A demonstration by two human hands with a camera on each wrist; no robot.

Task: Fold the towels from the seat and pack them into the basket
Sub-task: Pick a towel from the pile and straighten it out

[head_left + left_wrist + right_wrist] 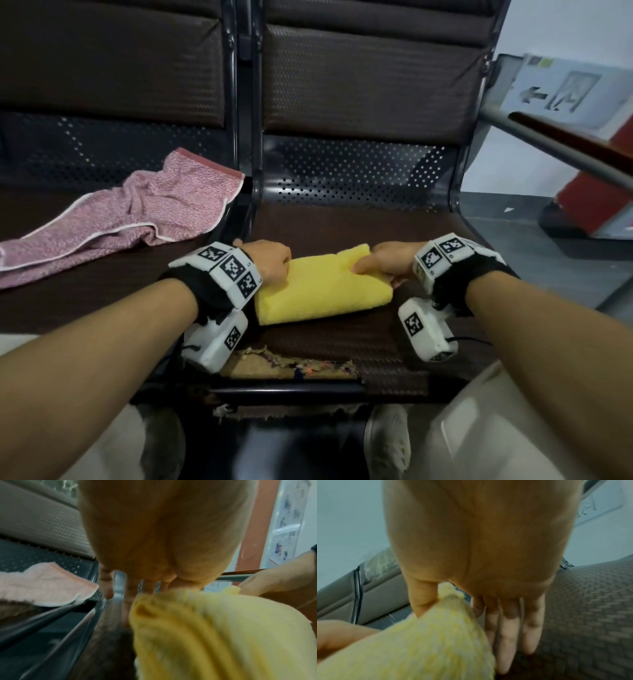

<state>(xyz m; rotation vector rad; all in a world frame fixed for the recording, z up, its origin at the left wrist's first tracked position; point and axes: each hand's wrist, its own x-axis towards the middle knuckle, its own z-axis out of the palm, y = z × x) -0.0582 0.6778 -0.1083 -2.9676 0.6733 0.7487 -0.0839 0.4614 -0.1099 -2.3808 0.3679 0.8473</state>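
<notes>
A yellow towel [318,291] lies folded into a thick rectangle on the right seat [342,219]. My left hand [270,262] pinches its far left corner, thumb on top and fingers [126,601] down beside the fold of the yellow towel [214,635]. At the far right corner my right hand [387,260] pinches the yellow towel [428,649] between thumb and fingers [505,635]. A pink towel [137,212] lies crumpled and unfolded on the left seat, also visible as the pink towel [42,585] beyond my left hand. No basket is in view.
A metal bar [246,164] divides the two seats. A grey armrest rail [548,144] crosses the right side, with a white box [565,89] and a red object [596,192] behind it. The seat's front edge [291,366] is torn. My shoes [387,442] are below.
</notes>
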